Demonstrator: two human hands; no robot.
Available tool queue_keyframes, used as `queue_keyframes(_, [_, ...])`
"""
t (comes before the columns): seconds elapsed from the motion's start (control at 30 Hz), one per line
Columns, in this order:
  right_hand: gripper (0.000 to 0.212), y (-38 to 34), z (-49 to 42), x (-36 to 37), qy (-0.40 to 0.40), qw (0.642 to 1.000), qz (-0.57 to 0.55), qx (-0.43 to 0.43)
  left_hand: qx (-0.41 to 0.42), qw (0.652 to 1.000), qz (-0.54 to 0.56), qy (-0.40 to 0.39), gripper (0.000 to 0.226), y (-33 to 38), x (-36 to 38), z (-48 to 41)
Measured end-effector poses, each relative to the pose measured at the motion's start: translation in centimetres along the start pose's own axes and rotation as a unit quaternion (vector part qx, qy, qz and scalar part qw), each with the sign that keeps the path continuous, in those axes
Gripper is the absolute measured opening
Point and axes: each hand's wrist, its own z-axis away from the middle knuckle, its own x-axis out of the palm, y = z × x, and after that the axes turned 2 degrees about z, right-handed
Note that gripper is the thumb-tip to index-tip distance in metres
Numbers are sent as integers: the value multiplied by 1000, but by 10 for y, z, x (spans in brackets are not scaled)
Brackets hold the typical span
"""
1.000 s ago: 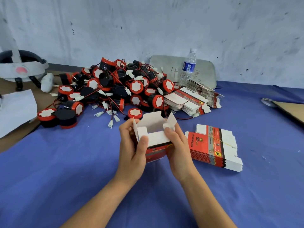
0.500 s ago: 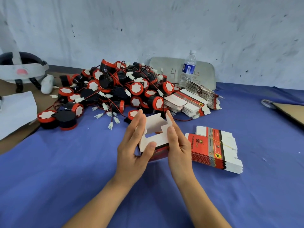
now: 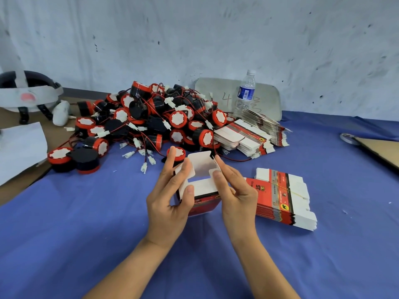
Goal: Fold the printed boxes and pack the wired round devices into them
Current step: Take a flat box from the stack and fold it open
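A small printed box [image 3: 201, 190], red and black outside and white inside, stands at the middle of the blue cloth with its white flaps up. My left hand [image 3: 172, 197] holds its left side, thumb on the front flap and straight fingers along the left flap. My right hand [image 3: 235, 190] pinches the right flap between thumb and fingers. A big heap of wired round devices [image 3: 151, 119], black with red rims and white faces, lies behind the box. A banded stack of flat printed boxes [image 3: 282, 197] lies just right of my right hand.
More flat boxes [image 3: 250, 134] are fanned out behind, beside a water bottle [image 3: 246, 91] and a grey board [image 3: 267, 100] against the wall. A headset [image 3: 26, 93] and white paper [image 3: 19, 145] lie on the brown surface at left. Cardboard [image 3: 380, 147] is at the far right.
The box has been turned and set more upright. My left fingers went from curled round the box to straight along its left flap, and the side flaps have been pushed inward.
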Motion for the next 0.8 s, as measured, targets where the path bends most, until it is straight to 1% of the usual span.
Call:
queue_keyframes(0.17, [26, 1, 1, -1, -2, 999, 26, 23, -23, 1000, 13, 15, 34, 0, 2, 0])
queue_keyframes(0.33, [19, -1, -1, -4, -2, 999, -4, 44, -68, 997, 35, 14, 22, -2, 1, 2])
queue_keyframes(0.4, [16, 1, 0, -4, 13, 999, -11, 49, -79, 996, 39, 7, 18, -1, 1, 2])
queue_keyframes(0.5, [10, 4, 3, -1, 32, 998, 5, 45, -99, 994, 47, 4, 20, -2, 1, 3])
queue_keyframes(0.57, [9, 5, 4, 0, 19, 998, 3, 61, -107, 993, 42, 7, 24, -4, 0, 3])
queue_keyframes(0.6, [14, 4, 3, 1, 5, 997, -7, 76, -108, 993, 40, 7, 26, -5, -1, 2])
queue_keyframes(0.63, [24, 4, 2, 1, -8, 995, -22, 94, -107, 994, 39, 6, 27, -5, -1, 1])
queue_keyframes(0.7, [37, 3, -1, 1, -25, 985, -66, 156, -95, 995, 37, 3, 31, -5, -1, 1])
queue_keyframes(0.8, [42, 1, -5, -4, -55, 942, -169, 285, -67, 997, 44, -1, 34, -2, -1, 1])
